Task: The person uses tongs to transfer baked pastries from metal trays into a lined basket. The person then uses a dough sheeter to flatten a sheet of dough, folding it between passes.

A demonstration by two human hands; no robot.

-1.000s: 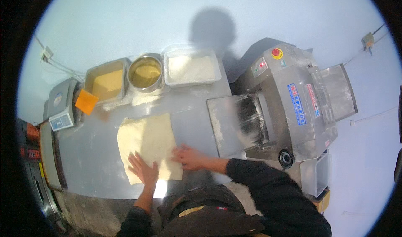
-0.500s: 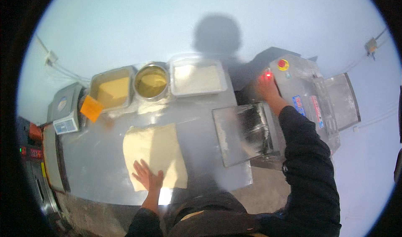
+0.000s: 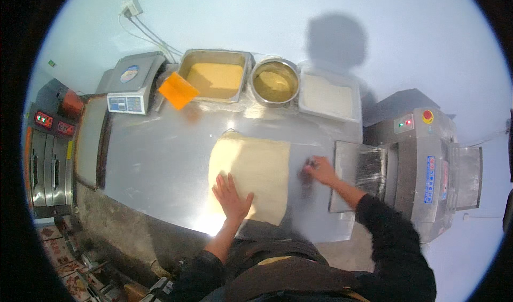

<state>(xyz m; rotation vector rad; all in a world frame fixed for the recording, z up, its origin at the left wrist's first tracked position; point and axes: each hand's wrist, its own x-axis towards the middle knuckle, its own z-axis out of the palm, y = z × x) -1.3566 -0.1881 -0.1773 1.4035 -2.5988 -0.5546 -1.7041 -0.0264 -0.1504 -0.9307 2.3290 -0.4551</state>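
Observation:
A flat, roughly rectangular sheet of pale dough (image 3: 256,168) lies on the metal worktable (image 3: 155,152). My left hand (image 3: 232,199) rests on its lower left part, palm down, with the fingers spread. My right hand (image 3: 321,171) hovers over the tabletop between the dough and the tray of the grey machine (image 3: 422,163). Its fingers look curled but are blurred by motion, and a dark patch by the fingertips could be shadow. Two small lights, green and red, glow on the machine's panel (image 3: 404,123) near a red knob (image 3: 428,116).
Along the back stand a scale (image 3: 128,83), a yellow-filled metal pan (image 3: 214,80), a round pot (image 3: 274,83) and a white-powder tub (image 3: 328,95). An orange scraper-like sheet (image 3: 178,90) leans by the pan. The machine's metal tray (image 3: 358,176) overhangs the table's right side. An oven (image 3: 51,163) stands far left.
My right hand has come away from the machine's panel and back left over the table. My left hand stays on the dough. A green light now shows beside the red one. The view has shifted.

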